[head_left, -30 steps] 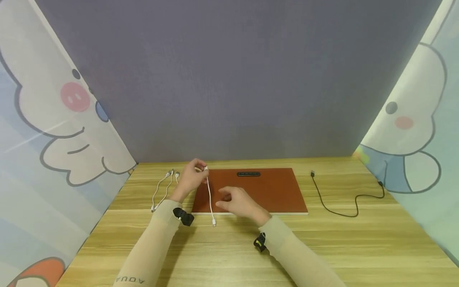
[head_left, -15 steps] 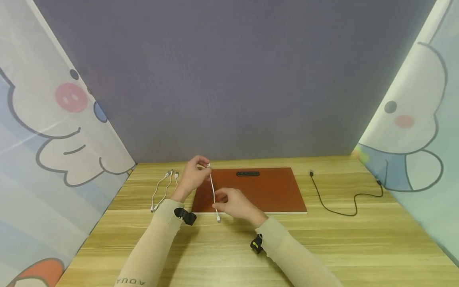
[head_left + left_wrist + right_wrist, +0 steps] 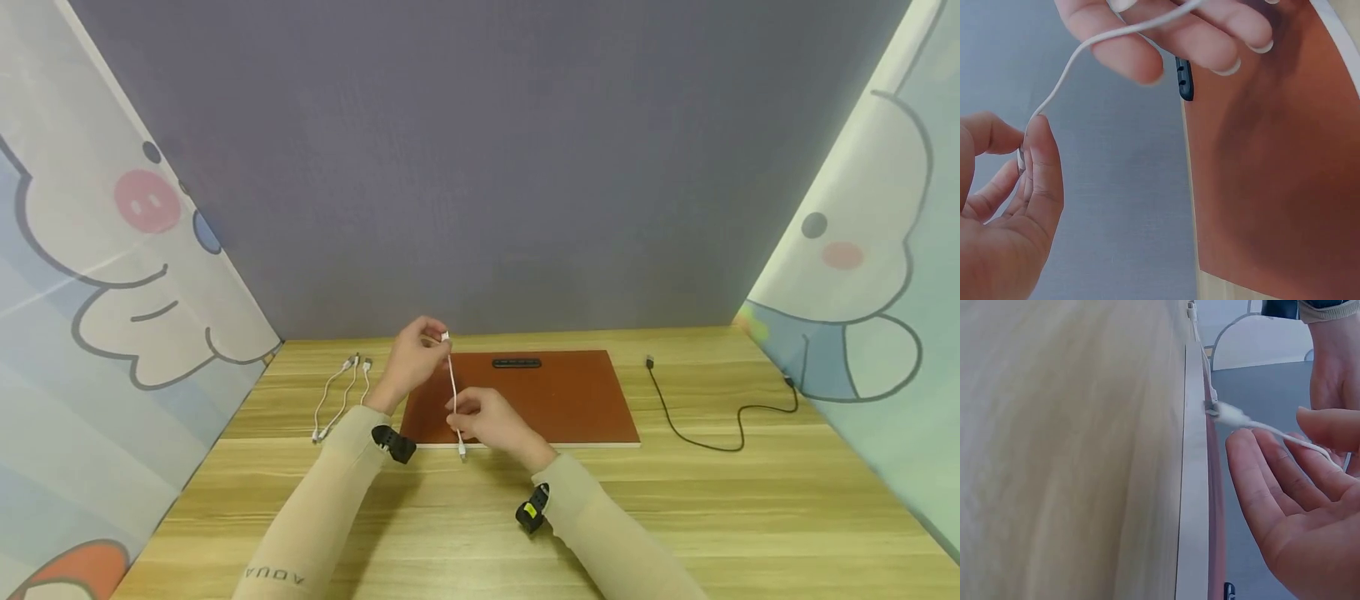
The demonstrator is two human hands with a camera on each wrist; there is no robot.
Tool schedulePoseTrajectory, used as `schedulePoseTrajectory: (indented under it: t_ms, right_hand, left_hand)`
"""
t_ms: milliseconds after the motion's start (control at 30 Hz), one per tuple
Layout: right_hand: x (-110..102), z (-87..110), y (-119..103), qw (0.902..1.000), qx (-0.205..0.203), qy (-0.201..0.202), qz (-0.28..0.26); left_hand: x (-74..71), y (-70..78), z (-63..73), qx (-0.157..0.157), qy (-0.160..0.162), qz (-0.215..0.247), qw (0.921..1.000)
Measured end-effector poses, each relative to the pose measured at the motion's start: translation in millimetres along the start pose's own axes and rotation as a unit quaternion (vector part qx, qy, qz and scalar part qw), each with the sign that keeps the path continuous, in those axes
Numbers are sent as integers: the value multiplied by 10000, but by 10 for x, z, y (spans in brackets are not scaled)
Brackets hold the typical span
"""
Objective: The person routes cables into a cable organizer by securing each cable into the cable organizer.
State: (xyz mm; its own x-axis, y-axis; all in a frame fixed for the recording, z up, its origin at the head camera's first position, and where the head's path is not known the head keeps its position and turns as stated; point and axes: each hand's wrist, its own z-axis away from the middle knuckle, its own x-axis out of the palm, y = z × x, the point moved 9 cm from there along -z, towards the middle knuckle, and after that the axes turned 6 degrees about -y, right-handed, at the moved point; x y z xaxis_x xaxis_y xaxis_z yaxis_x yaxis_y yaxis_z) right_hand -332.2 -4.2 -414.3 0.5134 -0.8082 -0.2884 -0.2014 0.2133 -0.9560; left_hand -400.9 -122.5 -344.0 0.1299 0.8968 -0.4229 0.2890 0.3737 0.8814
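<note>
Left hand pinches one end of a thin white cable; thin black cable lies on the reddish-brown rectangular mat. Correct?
No: the thin black cable lies on the wood-grain table, right of the reddish-brown rectangular mat, per the head view. The left hand does pinch one end of the thin white cable.

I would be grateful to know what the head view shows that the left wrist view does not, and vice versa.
Only the head view shows three loose white cables lying at the left, a black cable at the right, the black wrist straps and the cartoon-printed side panels.
Only the left wrist view shows the pad side of the fingers of the right hand, with nail edges.
Both show that hand, the left hand pinching the held white cable, the reddish-brown board and the black slotted strip.
</note>
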Motion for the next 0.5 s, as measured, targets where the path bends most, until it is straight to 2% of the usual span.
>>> schedulePoseTrajectory:
  t_ms: [200, 500]
  right_hand:
    - [-54, 20, 26, 9991, 131, 65, -391]
    - [-211, 91, 37, 9967, 249, 322, -706]
  left_hand:
    - [-19, 74, -79, 86, 110, -230, 9996]
    - [40, 111, -223, -36, 64, -129, 9999]
